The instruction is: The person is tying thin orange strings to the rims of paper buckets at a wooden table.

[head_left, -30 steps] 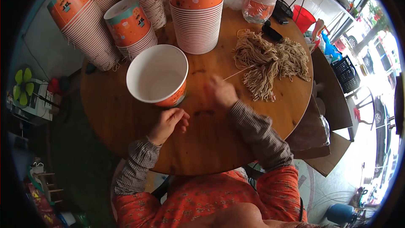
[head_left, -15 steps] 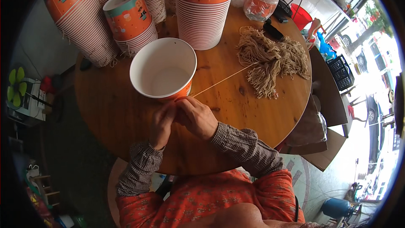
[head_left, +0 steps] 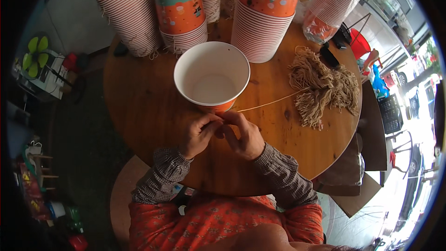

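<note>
A large white-lined orange paper bucket (head_left: pixel 211 72) stands upright on the round wooden table, its open mouth facing me and a small dark hole near its far rim. Against its near side, my left hand (head_left: pixel 199 135) and my right hand (head_left: pixel 245 137) meet fingertip to fingertip, both pinched closed. A thin tan string (head_left: pixel 270 102) runs from the bucket's near side, beside my fingers, to a loose bundle of string (head_left: pixel 320 88) on the right. The end between my fingertips is too small to see clearly.
Tall stacks of nested buckets (head_left: pixel 262 30) line the far side, with a shorter stack (head_left: pixel 181 21) at left of centre. A plastic-wrapped stack (head_left: pixel 337 7) stands far right. A black-handled object (head_left: pixel 329 56) lies on the string bundle. Open cardboard boxes (head_left: pixel 371 135) sit beyond the table's right edge.
The whole view has shifted, so the table and buckets appear farther right. My hands stay at the bucket's near side, with their palms and wrists now spread wider and the fingertips still together.
</note>
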A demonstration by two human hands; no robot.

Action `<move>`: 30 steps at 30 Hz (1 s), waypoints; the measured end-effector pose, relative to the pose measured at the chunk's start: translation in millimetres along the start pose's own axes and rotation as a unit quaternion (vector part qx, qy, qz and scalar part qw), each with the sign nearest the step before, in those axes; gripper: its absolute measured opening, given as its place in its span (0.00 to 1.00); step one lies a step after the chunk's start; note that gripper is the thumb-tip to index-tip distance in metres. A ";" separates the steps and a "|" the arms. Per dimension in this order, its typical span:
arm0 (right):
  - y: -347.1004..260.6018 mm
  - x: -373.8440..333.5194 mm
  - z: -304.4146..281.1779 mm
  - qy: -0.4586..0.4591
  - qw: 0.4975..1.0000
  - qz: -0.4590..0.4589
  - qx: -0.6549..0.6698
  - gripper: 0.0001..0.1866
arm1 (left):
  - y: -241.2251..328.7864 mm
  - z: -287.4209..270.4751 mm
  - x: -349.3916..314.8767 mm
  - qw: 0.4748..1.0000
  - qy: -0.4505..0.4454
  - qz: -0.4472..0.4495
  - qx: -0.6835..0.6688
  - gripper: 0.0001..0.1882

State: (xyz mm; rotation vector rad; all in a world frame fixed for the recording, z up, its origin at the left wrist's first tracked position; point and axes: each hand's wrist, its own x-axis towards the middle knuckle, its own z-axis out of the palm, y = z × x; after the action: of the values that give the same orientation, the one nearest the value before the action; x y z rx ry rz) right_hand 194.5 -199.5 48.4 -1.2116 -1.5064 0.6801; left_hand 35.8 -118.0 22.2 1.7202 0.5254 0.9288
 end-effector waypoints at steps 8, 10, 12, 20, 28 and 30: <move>2.1 4.7 -15.6 -0.001 0.993 0.009 -0.115 0.08 | 0.3 2.7 3.2 0.996 -0.038 -0.065 -0.050 0.10; 5.0 3.6 -14.6 0.017 0.997 0.043 -0.059 0.06 | 0.2 2.2 3.3 0.992 -0.023 -0.094 -0.076 0.12; 11.8 2.8 -13.5 0.039 0.997 0.071 -0.003 0.05 | 5.5 1.4 5.8 0.990 0.005 -0.108 -0.094 0.16; 10.0 0.3 -7.8 0.021 0.996 0.081 0.001 0.05 | 3.0 1.3 -1.9 0.994 -0.008 -0.103 -0.027 0.16; 8.5 -2.0 -2.9 0.024 0.996 0.082 0.019 0.08 | 10.4 10.0 -0.9 0.991 0.075 0.011 0.114 0.08; 3.7 -0.9 -2.6 0.031 0.992 0.106 0.066 0.05 | 11.6 5.0 -2.7 0.990 0.094 0.039 0.100 0.08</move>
State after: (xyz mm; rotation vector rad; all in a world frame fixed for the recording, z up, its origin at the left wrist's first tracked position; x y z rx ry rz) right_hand 198.1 -199.6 45.6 -1.2895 -1.2717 0.8630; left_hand 37.0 -126.9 31.5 1.8533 0.6995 1.1330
